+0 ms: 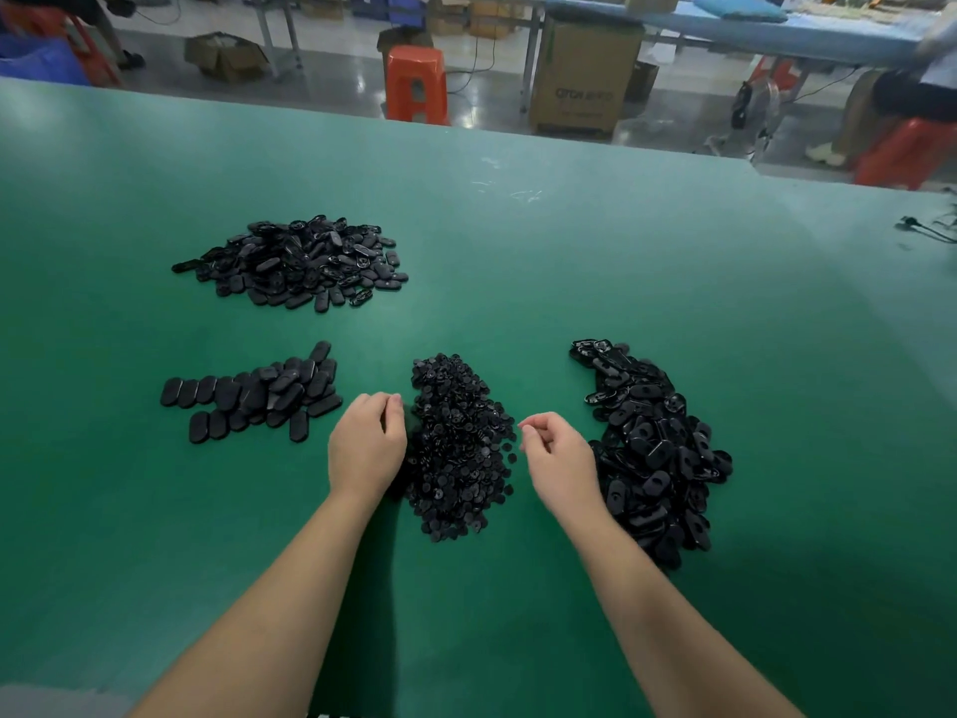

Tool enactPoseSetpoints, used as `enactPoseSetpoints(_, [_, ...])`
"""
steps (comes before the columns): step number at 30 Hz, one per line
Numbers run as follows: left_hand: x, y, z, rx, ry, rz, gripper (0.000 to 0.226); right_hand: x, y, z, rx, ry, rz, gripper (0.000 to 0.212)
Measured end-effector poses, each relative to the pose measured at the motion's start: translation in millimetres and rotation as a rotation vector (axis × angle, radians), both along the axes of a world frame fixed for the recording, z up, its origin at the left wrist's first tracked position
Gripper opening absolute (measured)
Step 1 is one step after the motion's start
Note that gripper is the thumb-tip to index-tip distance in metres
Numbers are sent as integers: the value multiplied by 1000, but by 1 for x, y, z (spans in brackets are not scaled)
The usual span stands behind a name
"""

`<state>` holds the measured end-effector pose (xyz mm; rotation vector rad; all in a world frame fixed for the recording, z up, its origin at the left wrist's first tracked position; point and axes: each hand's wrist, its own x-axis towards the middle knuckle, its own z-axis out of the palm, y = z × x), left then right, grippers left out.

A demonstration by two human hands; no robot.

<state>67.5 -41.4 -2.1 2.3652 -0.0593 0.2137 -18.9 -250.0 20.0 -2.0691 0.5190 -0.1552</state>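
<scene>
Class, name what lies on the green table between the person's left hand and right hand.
The heap of small round black parts lies between left hand and right hand, in the head view.

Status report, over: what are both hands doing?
Left hand curled at middle pile, grip hidden. Right hand loosely curled, nothing seen held. Nothing blocking.

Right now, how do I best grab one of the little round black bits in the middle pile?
Pick a loose round bit at the middle pile's right edge, where a few lie apart on the green table. Come straight down from above and pinch its rim between thumb and forefinger: it looks small, flat and round. The right hand is closest.
</scene>
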Motion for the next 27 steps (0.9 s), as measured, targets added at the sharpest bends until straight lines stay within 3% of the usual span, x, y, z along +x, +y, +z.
enactPoseSetpoints(1, [1, 1, -1, -23, 4, 12, 34, 4, -10, 6, -109, 49, 59, 11])
enactPoseSetpoints(4, [3, 2, -2, -85, 19, 52, 34, 17, -44, 26, -704, 163, 191, 17])
enactPoseSetpoints(8, [5, 1, -2, -99, 10, 73, 34, 37, -86, 39, -981, 315, 206, 26])
enactPoseSetpoints(14, [6, 1, -3, -90, 14, 77, 37, 53, -108, 39, -1051, 440, 301, 26])
enactPoseSetpoints(21, [5, 1, -2, -83, 16, 73, 39, 55, -109, 35, -973, 301, 256, 20])
enactPoseSetpoints(27, [6, 1, -2, -77, 14, 79, 39, 55, -99, 51, -718, 118, 130, 13])
